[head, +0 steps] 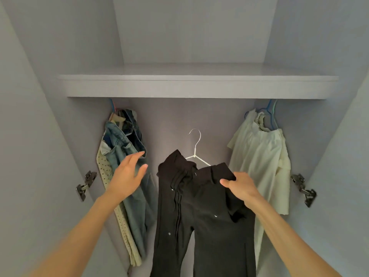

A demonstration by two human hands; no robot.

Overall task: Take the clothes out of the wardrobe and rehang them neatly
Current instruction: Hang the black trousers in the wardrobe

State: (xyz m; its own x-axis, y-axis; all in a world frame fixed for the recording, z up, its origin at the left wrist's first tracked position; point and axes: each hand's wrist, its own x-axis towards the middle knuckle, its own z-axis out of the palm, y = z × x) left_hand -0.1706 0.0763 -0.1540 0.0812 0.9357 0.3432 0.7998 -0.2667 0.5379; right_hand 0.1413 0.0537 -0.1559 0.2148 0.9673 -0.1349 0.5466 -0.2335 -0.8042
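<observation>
Black cloth is what matters most right now: the black trousers (pixel 201 200) hang on a white wire hanger (pixel 196 151) in the middle of the wardrobe, below the shelf (pixel 199 86). The hanger's hook is not on anything I can see; the rail is hidden behind the shelf. The right hand (pixel 241 186) pinches the top edge of the trousers on their right side, with the thumb in front and the fingers tucked behind the cloth. The left hand (pixel 127 174) is spread wide with straight fingers and holds nothing; it floats just left of the trousers, in front of the blue jeans (pixel 123 148). The trousers look soft and floppy, so they will sag and fold wherever nobody holds them. They seem fairly light, but the long legs will swing. The top sits bunched and crooked on the hanger, so it could slide off the thin wire. A good place to hold is the waist, one hand on each side, or the hanger just under its hook. Left of the trousers, the jeans hang against a dotted cream cloth (pixel 111 186). Right of the trousers hangs a pale cream top (pixel 259 156) on blue hangers (pixel 269 114). Those soft things will droop too.
</observation>
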